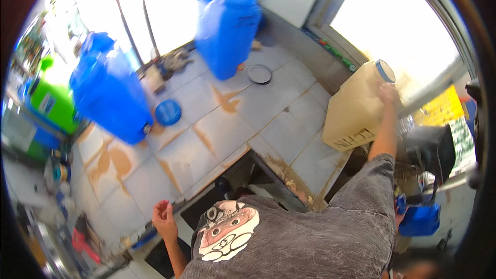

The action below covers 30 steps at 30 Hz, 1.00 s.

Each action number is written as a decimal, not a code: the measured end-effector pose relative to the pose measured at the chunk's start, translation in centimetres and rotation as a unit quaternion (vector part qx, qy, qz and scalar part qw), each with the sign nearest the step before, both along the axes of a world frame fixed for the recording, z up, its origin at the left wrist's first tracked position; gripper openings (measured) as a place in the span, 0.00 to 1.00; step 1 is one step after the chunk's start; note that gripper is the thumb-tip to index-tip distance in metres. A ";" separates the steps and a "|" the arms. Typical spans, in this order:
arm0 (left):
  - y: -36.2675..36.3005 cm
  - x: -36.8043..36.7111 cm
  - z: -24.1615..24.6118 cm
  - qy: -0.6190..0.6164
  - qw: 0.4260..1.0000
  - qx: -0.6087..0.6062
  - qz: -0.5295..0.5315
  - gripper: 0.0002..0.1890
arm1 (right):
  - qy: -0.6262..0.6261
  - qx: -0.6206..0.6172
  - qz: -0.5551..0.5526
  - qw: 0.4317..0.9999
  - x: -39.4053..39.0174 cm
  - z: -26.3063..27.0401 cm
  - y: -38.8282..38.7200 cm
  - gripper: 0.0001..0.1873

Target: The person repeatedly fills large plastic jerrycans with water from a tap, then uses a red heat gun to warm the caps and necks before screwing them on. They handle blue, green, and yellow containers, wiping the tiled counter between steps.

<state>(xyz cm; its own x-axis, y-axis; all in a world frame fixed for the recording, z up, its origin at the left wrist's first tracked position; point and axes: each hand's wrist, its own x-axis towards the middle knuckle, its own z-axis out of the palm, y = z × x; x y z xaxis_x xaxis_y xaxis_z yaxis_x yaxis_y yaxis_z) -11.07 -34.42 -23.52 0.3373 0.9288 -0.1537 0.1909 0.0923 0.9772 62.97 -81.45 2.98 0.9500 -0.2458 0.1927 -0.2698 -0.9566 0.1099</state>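
My right hand (387,92) grips a large beige plastic jerrycan (350,108) near its blue-rimmed cap (385,70). The jerrycan stands tilted at the right end of the tiled counter (267,112) and bears dark lettering. Over the counter's front edge, at lower left, my left hand (164,217) hangs with its fingers loosely curled and nothing visible in them. A round blue lid (168,112) lies on the tiles beside a large blue jerrycan (110,97). Farther back stands another blue jerrycan (228,33), with a grey round lid (259,74) near its base.
A green jerrycan (54,102) stands at far left. Toward the left front lies a red-handled tool (83,240). Brown stains mark several tiles. At right are a black bag (428,153) and a small blue container (419,220), beside another person's hand (400,217).
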 end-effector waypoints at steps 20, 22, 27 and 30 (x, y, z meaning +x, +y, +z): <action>-11.4 -13.4 -1.7 0.123 0.985 0.005 -0.119 0.21 | 0.067 0.184 0.682 0.705 -34.3 2.1 39.6 0.28; -10.4 -13.9 -1.4 0.109 0.991 0.012 -0.078 0.21 | 0.111 0.142 0.769 0.613 -38.9 4.3 40.7 0.29; -8.3 -17.2 -0.4 0.109 0.991 0.004 0.083 0.21 | 0.156 0.191 0.852 0.463 -45.4 3.2 43.9 0.38; -7.0 -19.2 0.4 0.132 0.983 -0.014 0.130 0.20 | 0.148 0.418 0.828 0.344 -48.8 -3.8 48.1 0.41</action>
